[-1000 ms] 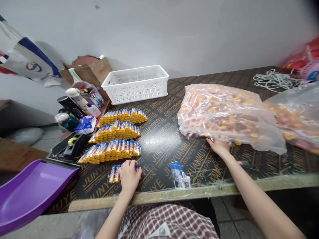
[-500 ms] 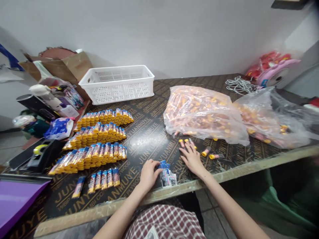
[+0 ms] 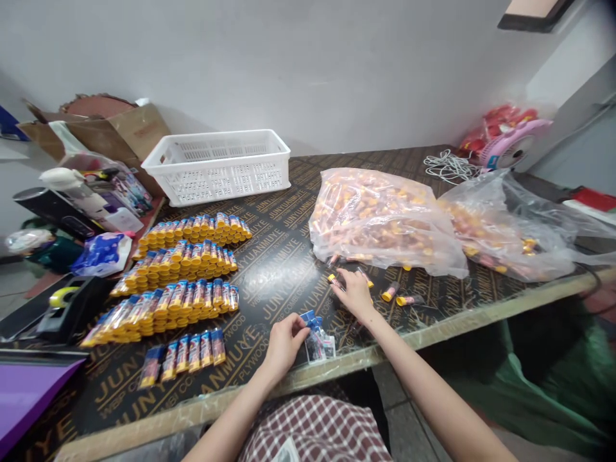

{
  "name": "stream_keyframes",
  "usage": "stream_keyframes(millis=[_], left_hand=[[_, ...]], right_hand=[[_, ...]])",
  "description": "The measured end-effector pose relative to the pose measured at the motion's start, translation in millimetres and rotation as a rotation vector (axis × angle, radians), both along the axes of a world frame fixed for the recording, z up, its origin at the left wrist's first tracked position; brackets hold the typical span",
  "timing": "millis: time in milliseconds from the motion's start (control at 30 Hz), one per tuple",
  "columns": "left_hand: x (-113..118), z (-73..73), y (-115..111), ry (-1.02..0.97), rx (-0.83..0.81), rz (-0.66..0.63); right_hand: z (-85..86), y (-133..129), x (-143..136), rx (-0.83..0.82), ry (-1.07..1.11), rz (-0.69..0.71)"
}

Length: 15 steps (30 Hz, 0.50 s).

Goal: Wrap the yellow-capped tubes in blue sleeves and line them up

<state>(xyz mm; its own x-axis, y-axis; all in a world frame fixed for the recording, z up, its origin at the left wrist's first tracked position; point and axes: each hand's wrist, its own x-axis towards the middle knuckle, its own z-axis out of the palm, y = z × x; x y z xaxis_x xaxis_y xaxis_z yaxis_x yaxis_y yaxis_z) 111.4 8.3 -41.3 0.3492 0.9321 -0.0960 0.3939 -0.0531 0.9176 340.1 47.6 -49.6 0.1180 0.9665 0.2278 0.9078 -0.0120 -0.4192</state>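
My left hand (image 3: 287,340) is near the table's front edge, thumb and fingertips pinched at the blue top of a small pile of clear plastic sleeves (image 3: 317,343). My right hand (image 3: 355,295) reaches over the small tubes, with its thumb and fingers closed around a yellow-capped tube (image 3: 332,278), partly hidden by the fingers. Just right of this hand lie more loose tubes (image 3: 390,291), clear with yellow caps. At the left, filled blue-and-yellow packs stand in stacked rows (image 3: 178,301), with a shorter single row (image 3: 195,351) in front.
A large clear bag full of yellow-capped tubes (image 3: 380,218) lies behind my right hand, with a second bag (image 3: 505,237) beside it. A white basket (image 3: 221,176) stands at the back. A tape dispenser (image 3: 72,305) is on the left; a pink fan (image 3: 514,147) is at the back right.
My right hand has shifted left and its fingers have drawn in around one tube. The left hand stays at the sleeves. The whole view has shifted slightly.
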Motion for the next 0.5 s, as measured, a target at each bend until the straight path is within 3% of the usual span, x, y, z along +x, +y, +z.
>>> stream_keyframes(millis=[100,200,333,500], left_hand=[[-0.2,1.4,-0.3,-0.155,-0.122,0.054],[-3.8,4.3,2.6,-0.330,-0.336,0.155],[-9.2,11.4,9.0,-0.592,-0.545,0.294],[-10.4,17.6,18.5,-0.753,-0.637,0.461]], right_hand=[[4.3,15.4,-9.5,-0.019,0.063,0.007],[14.9,11.6,-19.1,-0.012,0.157,0.048],[37.7,-20.4,-33.2,0.047,0.330,0.120],[51.4,-68.7,-50.9,0.185,0.710,0.087]])
